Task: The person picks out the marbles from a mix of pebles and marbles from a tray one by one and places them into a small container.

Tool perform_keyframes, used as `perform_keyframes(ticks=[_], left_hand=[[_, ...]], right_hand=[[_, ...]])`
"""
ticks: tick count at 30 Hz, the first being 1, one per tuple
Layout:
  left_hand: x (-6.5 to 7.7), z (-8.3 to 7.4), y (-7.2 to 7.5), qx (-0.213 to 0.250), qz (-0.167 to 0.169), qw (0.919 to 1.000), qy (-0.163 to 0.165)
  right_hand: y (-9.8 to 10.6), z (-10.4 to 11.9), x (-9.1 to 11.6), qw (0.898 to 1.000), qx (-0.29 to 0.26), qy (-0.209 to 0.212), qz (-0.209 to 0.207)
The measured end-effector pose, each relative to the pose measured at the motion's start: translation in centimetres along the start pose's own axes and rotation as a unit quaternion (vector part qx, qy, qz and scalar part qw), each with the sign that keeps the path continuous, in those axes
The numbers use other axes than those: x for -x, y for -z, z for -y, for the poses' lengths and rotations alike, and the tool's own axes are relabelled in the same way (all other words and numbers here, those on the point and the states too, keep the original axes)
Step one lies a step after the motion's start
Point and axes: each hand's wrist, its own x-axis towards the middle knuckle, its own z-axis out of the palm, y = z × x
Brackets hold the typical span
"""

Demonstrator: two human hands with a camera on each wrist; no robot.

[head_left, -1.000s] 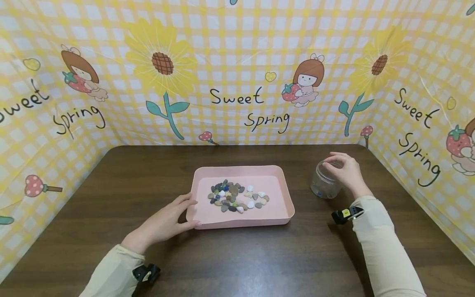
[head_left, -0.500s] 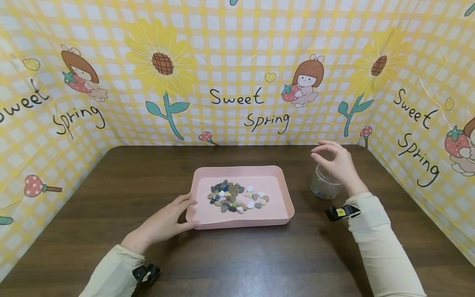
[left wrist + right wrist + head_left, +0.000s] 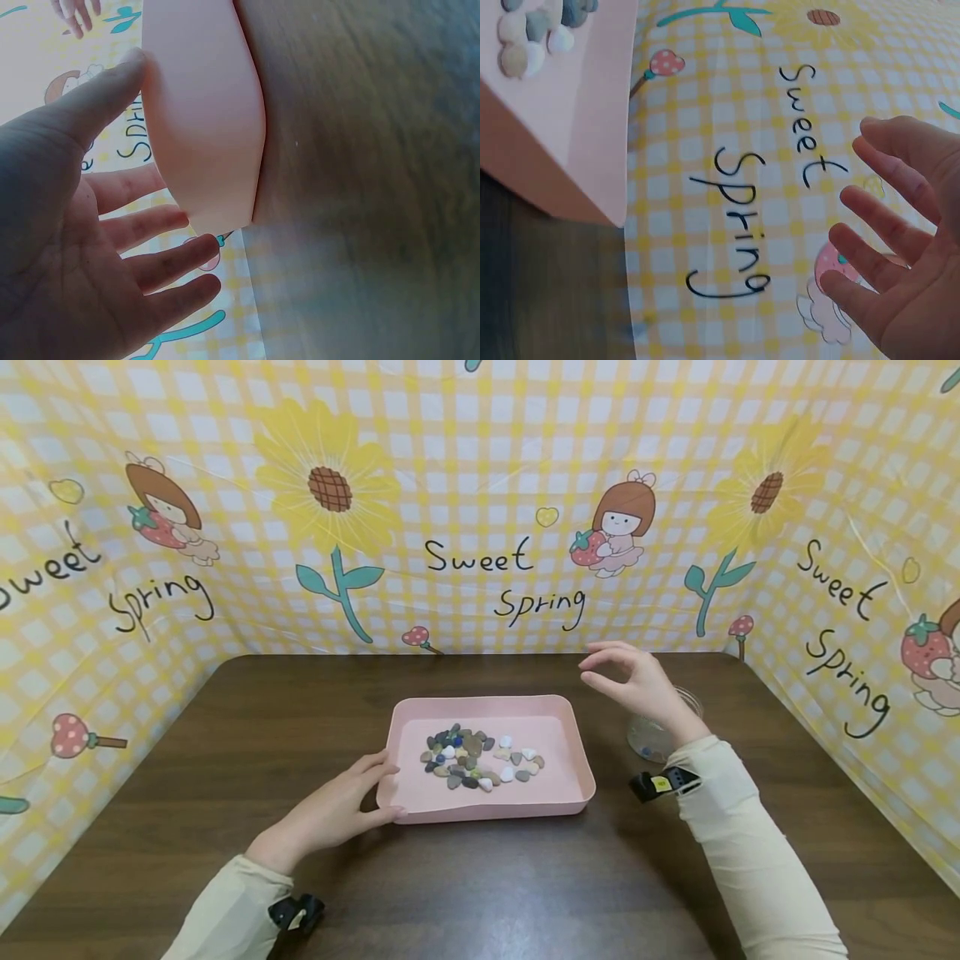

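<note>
Pebbles point(image 3: 472, 745) clustered in pink tray point(image 3: 564, 760) on brown table point(image 3: 525, 893); left hand point(image 3: 333, 807), fingers spread, touches tray's near-left corner; right hand point(image 3: 647, 687), fingers loosely parted, empty, hovers near clear jar point(image 3: 645, 739).

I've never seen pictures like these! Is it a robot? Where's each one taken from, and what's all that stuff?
No robot here, just a person's two bare hands. The wide picture comes from a camera on the person's head, looking down. The other two come from the small black wrist cameras, one for each hand, so they look tipped sideways.

On the brown wooden table is a shallow pink rectangular tray with small smooth pebbles in grey, white, tan and blue. A clear round jar stands partly hidden behind the right arm. Yellow-and-white checked cloth surrounds the table.

The left hand touches the tray's edge. The right hand is in the air, and I can't see anything in its fingers.
</note>
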Motion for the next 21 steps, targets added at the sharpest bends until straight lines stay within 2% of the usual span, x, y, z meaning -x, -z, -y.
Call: perform_keyframes(ticks=[8, 21], left_hand=[[0.1, -0.1, 0.0, 0.001, -0.004, 1.0, -0.003], [0.1, -0.3, 0.1, 0.002, -0.004, 1.0, -0.001]], right_hand=[[-2.3, 0.5, -1.2, 0.998, -0.033, 0.01, 0.044], [-6.1, 1.1, -3.2, 0.992, -0.058, 0.036, 0.11]])
